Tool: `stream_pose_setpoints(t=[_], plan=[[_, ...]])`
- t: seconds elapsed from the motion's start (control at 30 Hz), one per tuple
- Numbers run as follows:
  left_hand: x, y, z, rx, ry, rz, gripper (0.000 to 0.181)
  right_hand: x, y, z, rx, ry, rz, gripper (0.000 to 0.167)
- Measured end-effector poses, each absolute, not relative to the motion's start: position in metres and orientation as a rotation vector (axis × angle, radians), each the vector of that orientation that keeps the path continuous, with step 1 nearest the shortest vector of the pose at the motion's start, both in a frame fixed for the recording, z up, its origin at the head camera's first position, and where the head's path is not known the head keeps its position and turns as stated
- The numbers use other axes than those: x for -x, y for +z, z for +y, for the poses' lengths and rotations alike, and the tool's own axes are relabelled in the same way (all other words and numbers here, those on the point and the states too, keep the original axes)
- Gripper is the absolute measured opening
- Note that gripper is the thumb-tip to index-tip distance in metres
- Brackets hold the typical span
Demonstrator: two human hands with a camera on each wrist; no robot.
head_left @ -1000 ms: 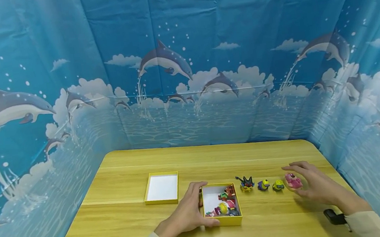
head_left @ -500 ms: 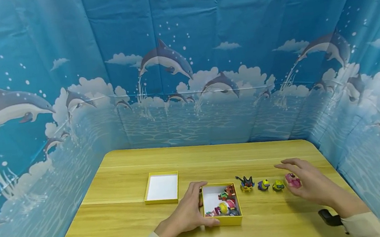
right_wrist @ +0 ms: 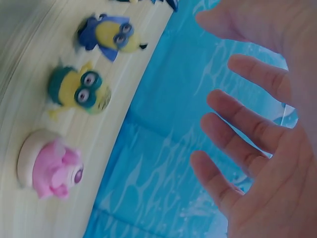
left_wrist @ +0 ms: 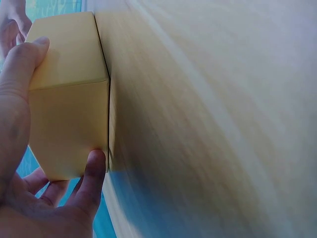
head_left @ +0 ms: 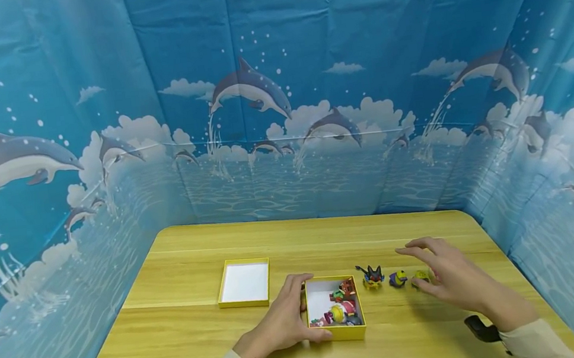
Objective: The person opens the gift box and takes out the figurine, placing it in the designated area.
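My left hand (head_left: 277, 320) grips the yellow open-topped box (head_left: 346, 333), thumb on its front wall and fingers on the far side. Several small toy figures (head_left: 341, 312) lie inside, mostly to the right. In the head view my right hand (head_left: 455, 275) hovers over the row of figures, fingers spread and holding nothing. It partly hides the goggled yellow minion figure (right_wrist: 79, 89) and covers most of the pink one on a pale base (right_wrist: 57, 168), both plain in the right wrist view. Further left stand a minion figure in blue-purple (head_left: 398, 279) and a black horned figure (head_left: 373, 277).
A shallow yellow lid (head_left: 245, 304) with a white inside lies left of the box. The wooden table (head_left: 176, 330) is bordered at the back and sides by a blue dolphin curtain (head_left: 277, 186).
My right hand has lifted off the pink figure and moved left over the goggled minion figure. The pink figure stays on the table. My left hand keeps its grip on the box.
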State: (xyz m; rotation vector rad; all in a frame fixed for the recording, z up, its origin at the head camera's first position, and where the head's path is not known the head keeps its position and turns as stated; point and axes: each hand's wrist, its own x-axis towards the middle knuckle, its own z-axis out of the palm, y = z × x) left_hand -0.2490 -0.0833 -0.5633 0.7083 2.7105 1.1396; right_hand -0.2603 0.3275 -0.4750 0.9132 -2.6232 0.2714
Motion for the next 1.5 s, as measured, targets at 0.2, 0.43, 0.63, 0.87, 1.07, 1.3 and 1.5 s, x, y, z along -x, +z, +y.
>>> stream_pose_setpoints(t=[0.2, 0.43, 0.63, 0.87, 1.07, 1.3, 1.5], plan=[[0.247, -0.561, -0.083, -0.708, 1.143, 2.721, 0.129, 0.26, -0.479, 0.315, -0.959, 0.268, -2.592, 0.07], [0.246, -0.559, -0.082, -0.705, 1.144, 2.721, 0.129, 0.261, -0.482, 0.3, -1.037, 0.238, -2.51, 0.072], [0.246, -0.56, -0.083, -0.708, 1.157, 2.71, 0.13, 0.259, -0.478, 0.281, -1.073, 0.261, -2.528, 0.066], [0.246, -0.561, -0.082, -0.702, 1.158, 2.698, 0.128, 0.261, -0.475, 0.261, -1.11, 0.29, -2.551, 0.06], [0.247, -0.56, -0.082, -0.711, 1.151, 2.704, 0.128, 0.263, -0.475, 0.248, -1.126, 0.263, -2.59, 0.054], [0.247, -0.56, -0.083, -0.72, 1.149, 2.708, 0.127, 0.269, -0.478, 0.235, -1.195, 0.215, -2.584, 0.051], [0.248, -0.561, -0.082, -0.728, 1.153, 2.71, 0.129, 0.272, -0.48, 0.224, -1.248, 0.222, -2.588, 0.043]])
